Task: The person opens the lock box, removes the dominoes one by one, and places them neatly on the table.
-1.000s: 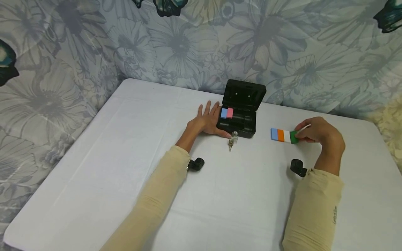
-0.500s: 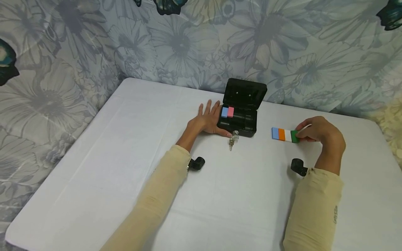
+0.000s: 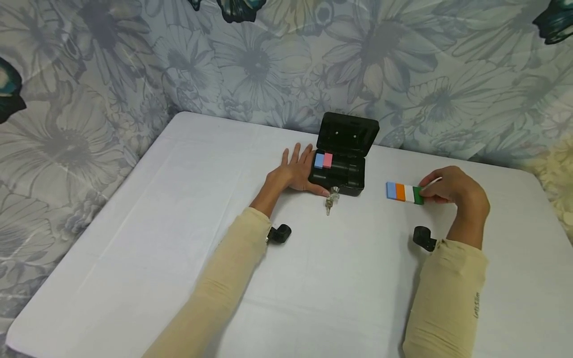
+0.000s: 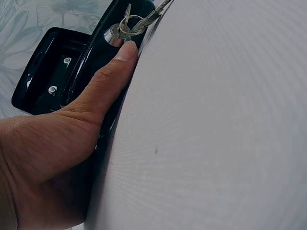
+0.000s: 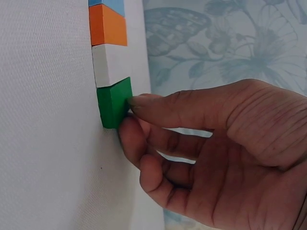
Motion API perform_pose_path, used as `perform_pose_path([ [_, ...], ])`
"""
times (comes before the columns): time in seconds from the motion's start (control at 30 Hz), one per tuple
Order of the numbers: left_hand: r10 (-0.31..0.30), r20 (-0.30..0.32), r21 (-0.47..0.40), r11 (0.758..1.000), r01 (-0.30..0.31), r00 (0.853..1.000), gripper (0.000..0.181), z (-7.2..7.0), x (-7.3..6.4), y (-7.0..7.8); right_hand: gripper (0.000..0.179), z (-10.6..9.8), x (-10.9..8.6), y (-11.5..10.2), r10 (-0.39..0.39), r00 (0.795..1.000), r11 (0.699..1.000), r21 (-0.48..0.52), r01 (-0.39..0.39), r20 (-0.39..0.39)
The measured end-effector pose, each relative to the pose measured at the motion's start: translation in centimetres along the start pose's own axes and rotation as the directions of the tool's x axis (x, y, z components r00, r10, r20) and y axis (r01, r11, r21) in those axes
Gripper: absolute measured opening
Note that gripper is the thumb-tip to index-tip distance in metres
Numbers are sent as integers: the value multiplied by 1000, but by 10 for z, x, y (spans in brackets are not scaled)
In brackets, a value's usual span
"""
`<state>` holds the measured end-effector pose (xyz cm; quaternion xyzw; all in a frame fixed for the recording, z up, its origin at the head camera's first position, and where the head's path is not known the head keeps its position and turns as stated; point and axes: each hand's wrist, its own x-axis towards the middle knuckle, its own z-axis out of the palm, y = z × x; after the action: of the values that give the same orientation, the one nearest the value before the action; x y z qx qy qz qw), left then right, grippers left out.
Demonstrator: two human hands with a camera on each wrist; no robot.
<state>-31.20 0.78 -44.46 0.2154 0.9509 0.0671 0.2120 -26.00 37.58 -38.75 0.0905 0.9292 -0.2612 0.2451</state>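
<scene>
My left hand (image 3: pixel 291 174) lies with fingers spread against the left side of an open black cash box (image 3: pixel 338 174). Its thumb runs along the box's front, the tip by the lock and keys (image 4: pixel 132 26) in the left wrist view. A blue block (image 3: pixel 319 160) and a pink block (image 3: pixel 328 160) sit inside at the left. My right hand (image 3: pixel 456 186) pinches a green block (image 5: pixel 115 103) between thumb and fingers. That block stands at the right end of a row, against a white block (image 5: pixel 111 65), then an orange block (image 5: pixel 108 25) and a light blue block (image 3: pixel 391 190).
A white-covered table (image 3: pixel 340 288) carries everything. The box's raised lid (image 3: pixel 348 134) stands near the back edge, before a flowered cloth backdrop (image 3: pixel 268 64). A small black wrist camera (image 3: pixel 423 237) juts from the right sleeve, another black camera (image 3: pixel 281 233) from the left.
The green block has turned slightly, from a bit askew to in line with the white block. The right hand has shifted a little to the left with it. My left hand stays put.
</scene>
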Motion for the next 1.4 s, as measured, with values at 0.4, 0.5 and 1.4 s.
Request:
perform_pose_path([
  [0.4, -11, 7, 6, 1000, 11, 1000, 126, 1, 2, 0, 47, -1, 0, -1, 13, 1000, 1000, 12, -13, 5],
  [0.5, -7, 3, 5, 1000, 7, 1000, 126, 1, 1, 0, 47, -1, 0, -1, 16, 1000, 1000, 16, -16, 3],
  [1.4, -9, 5, -1, 1000, 10, 1000, 127, 1, 2, -1, 52, -10, -12, -12, -37, 997, 998, 53, 41, -67],
])
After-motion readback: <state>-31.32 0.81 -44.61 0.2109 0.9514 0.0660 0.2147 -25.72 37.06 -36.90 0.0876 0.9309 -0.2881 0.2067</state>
